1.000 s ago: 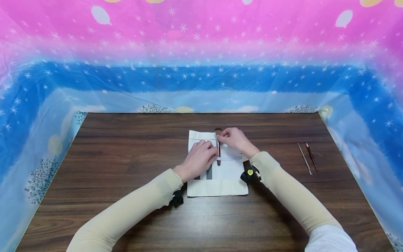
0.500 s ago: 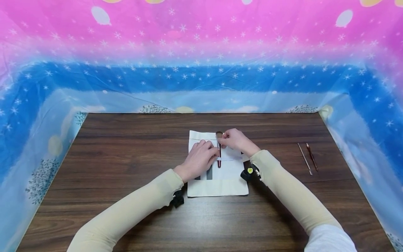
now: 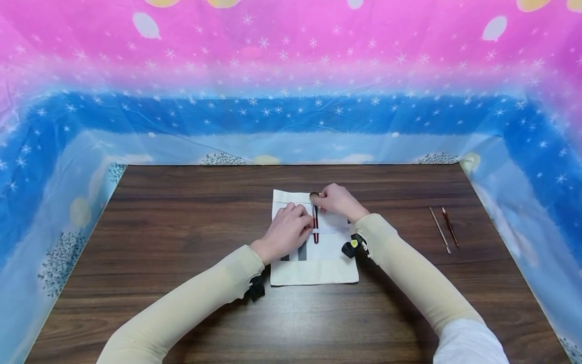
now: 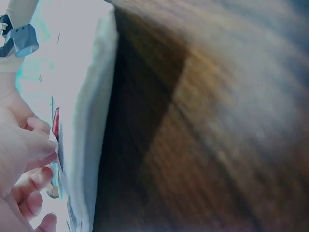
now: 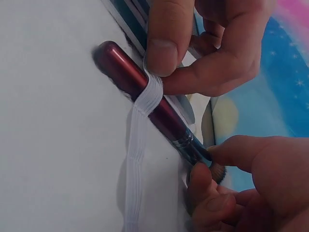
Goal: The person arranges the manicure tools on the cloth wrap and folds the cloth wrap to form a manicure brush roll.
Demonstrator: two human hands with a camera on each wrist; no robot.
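A makeup brush (image 5: 166, 118) with a dark red handle and dark metal ferrule passes under a white elastic band (image 5: 149, 96). That band is sewn across a white cloth brush roll (image 3: 313, 273) lying spread on the table. My right hand (image 3: 337, 199) pinches the brush by its ferrule, close to the bristles, at the far edge of the cloth. With thumb and finger my left hand (image 3: 287, 228) pinches the band beside the handle and rests over the roll's left half. In the left wrist view only the red handle end (image 4: 56, 123) shows clearly.
Two slim brown tools (image 3: 444, 228) lie side by side on the right of the wooden table (image 3: 182, 212). Dark grey strips (image 3: 302, 251) show on the cloth below my left hand. A patterned curtain (image 3: 291, 116) encloses the table's back and sides.
The brush has slid a little toward me through the elastic band, its handle end now further out. My right hand stays near the ferrule, its wrist shifted slightly left. My left hand keeps its place.
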